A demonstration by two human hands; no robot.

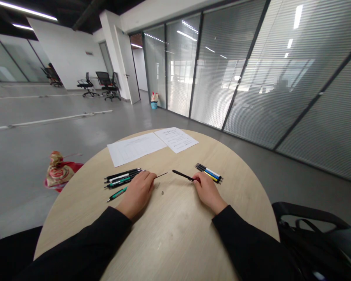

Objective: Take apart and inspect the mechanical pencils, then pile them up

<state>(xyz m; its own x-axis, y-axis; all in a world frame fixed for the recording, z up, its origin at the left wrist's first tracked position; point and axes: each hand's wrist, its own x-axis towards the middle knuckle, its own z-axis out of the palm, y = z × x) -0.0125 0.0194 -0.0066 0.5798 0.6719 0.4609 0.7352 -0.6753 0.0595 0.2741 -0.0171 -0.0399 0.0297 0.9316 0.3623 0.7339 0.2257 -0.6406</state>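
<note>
My left hand (139, 193) is closed on a thin dark rod (160, 175), which looks like a pen refill and points right. Opposite it, my right hand (208, 191) pinches a black pen barrel (183, 175) that points left. The tips of rod and barrel are apart. Several pens (123, 177) lie beside my left hand, and a green and black pen (117, 194) lies partly behind its fingers. Just past my right hand is a row of pens (209, 173) with white, blue and yellow parts. A tiny grey piece (163, 192) rests on the wood between the hands.
Two paper sheets (137, 148) (176, 139) lie at the far side of the round table (175, 242). A red and beige bag (60, 169) is on the floor at left. A black chair (310, 214) stands close at right.
</note>
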